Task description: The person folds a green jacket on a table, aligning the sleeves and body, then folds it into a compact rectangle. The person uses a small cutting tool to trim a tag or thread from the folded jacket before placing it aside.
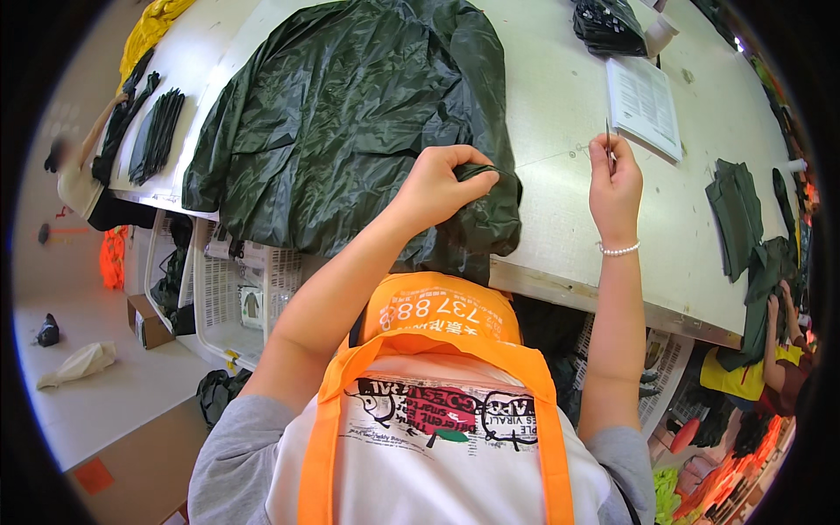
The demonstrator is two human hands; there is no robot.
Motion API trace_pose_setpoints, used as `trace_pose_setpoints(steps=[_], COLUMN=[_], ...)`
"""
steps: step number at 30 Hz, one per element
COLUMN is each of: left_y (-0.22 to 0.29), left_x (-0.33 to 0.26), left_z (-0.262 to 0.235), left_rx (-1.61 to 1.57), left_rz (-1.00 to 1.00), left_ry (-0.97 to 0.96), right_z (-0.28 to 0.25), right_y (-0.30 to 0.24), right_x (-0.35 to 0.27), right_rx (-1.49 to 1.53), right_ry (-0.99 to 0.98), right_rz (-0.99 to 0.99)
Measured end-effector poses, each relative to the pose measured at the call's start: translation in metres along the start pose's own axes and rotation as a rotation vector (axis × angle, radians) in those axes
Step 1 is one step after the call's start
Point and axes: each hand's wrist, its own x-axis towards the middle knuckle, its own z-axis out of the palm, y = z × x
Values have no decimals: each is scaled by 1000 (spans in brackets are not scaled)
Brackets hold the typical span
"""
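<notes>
A dark green, shiny jacket [337, 122] lies spread and wrinkled on the table in front of me. My left hand [446, 188] is closed in a pinch on a fold of the jacket at its right side, near the lower edge. Off to the right, my right hand [615, 188] is raised over the table and closed round slim thread snips [608, 136], whose thin point sticks upward. The fingers hide most of the snips. Between the two hands a fine thread-like line [551, 159] shows against the white surface.
Beyond my right hand lies a stack of printed sheets [645, 105]. Dark folded pieces [604, 26] sit at the back, and green cloth [737, 214] rests at the right. A white plastic basket [232, 306] stands below the table's left edge. Other people work at both sides.
</notes>
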Motion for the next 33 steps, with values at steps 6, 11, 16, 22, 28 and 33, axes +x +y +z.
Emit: trace_pose_setpoints(steps=[6, 11, 16, 22, 28, 33], left_y=[7, 4, -4, -44, -34, -15], left_x=[-2, 3, 6, -3, 5, 9], left_z=[6, 8, 12, -20, -15, 1], left_rx=[18, 63, 121, 129, -387, -282], left_rz=[3, 33, -4, -38, -215, -144], left_ry=[-55, -56, -76, 111, 95, 68], right_z=[4, 12, 20, -70, -97, -39], right_y=[2, 10, -6, 70, 67, 28], right_x=[-6, -3, -14, -2, -84, -87], right_rx=[10, 205, 530, 316, -59, 103], right_ry=[63, 115, 10, 339, -673, -275], right_rz=[22, 118, 229, 137, 531, 216])
